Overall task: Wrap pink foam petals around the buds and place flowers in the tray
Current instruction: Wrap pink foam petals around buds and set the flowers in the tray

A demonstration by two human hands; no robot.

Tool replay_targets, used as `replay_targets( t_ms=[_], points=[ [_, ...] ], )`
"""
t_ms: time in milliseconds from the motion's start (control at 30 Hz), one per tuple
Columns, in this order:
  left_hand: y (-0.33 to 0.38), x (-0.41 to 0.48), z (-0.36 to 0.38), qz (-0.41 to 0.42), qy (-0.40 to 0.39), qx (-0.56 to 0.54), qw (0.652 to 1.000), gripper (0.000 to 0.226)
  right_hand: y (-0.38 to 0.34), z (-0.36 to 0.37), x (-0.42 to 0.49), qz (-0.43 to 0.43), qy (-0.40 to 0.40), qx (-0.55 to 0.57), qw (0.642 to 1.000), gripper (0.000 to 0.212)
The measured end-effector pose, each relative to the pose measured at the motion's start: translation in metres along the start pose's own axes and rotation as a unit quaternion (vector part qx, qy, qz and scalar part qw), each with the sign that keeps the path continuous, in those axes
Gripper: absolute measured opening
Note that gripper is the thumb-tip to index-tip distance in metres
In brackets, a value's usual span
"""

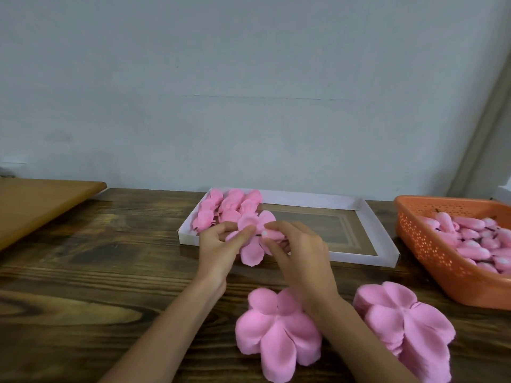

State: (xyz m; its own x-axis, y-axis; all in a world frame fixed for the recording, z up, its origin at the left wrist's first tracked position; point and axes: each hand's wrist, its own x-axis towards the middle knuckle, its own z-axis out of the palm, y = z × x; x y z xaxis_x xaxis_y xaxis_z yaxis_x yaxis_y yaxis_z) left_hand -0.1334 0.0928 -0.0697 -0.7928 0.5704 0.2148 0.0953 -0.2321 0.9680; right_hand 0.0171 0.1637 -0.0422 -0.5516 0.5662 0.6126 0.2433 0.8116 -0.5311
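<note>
My left hand (221, 244) pinches a pink foam petal piece (253, 248) at its left side, just in front of the white tray (372, 228). My right hand (298, 250) holds a pink bud (272, 234) at the middle of that petal piece. Several finished pink flowers (226, 208) lie in the tray's left end. Two stacks of pink petal pieces sit near me, one (276, 327) under my right forearm and one (406, 322) to the right. An orange basket (431, 244) at right holds several pink buds (475, 239).
The work lies on a dark wooden table (96, 258) against a pale wall. A lighter wooden board (36, 200) juts in at the left. The tray's right part shows its bare brown bottom.
</note>
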Motion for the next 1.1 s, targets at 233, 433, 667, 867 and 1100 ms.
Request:
replay_targets(
  t_ms=[233, 433, 667, 867, 1100],
  points=[
    [0.001, -0.002, 0.002, 0.008, -0.018, -0.003, 1.000, 0.007, 0.003, 0.002, -0.002, -0.008, -0.006, -0.016, 1.000, 0.018],
    [0.003, -0.003, 0.002, 0.039, -0.073, -0.028, 0.996, 0.010, 0.002, 0.000, -0.003, 0.039, 0.029, 0.049, 0.998, 0.023],
    [0.007, -0.001, 0.000, 0.020, -0.144, -0.093, 0.985, 0.037, 0.009, -0.003, 0.002, 0.074, 0.034, 0.089, 0.993, 0.021],
    [0.009, -0.004, 0.003, -0.008, -0.188, -0.127, 0.974, 0.039, 0.010, -0.008, 0.003, 0.120, -0.034, 0.244, 0.962, 0.019],
    [0.014, -0.005, -0.001, -0.020, -0.201, -0.123, 0.972, 0.032, 0.009, -0.012, 0.003, 0.117, -0.049, 0.235, 0.964, 0.023]
  ],
)
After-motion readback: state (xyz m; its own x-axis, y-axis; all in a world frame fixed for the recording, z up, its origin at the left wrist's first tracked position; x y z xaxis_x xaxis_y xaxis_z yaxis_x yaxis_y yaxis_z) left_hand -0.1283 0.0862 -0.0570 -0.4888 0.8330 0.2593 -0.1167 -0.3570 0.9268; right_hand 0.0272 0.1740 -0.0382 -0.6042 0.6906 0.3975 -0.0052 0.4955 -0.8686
